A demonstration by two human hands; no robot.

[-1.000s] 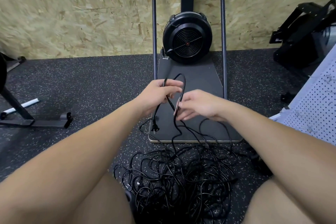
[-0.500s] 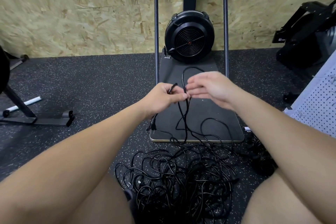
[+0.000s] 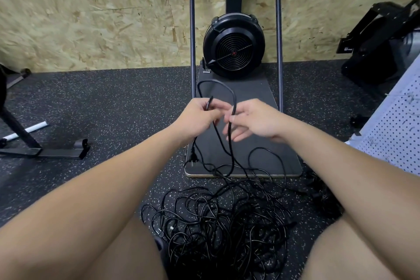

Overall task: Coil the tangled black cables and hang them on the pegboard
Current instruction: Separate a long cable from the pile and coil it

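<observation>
A tangled heap of black cables (image 3: pixel 222 223) lies on the speckled floor between my knees. One black cable (image 3: pixel 231 143) rises from the heap into both hands and arches in a loop (image 3: pixel 216 84) above them. My left hand (image 3: pixel 195 118) grips the coil's strands, and a plug (image 3: pixel 193 161) dangles below it. My right hand (image 3: pixel 252 120) pinches the cable's right strand between thumb and forefinger, close beside the left hand. The white pegboard (image 3: pixel 395 129) leans at the right edge.
A black fan-wheel exercise machine (image 3: pixel 234 45) with a flat base board (image 3: pixel 247 98) and two upright poles stands straight ahead against an OSB wall. A black equipment frame (image 3: pixel 34 145) sits at left, more black gear (image 3: pixel 375 48) at far right.
The loop above my hands has grown wider and shifted left. My right hand has dropped slightly and slid down the cable. The plug now hangs lower over the board's edge.
</observation>
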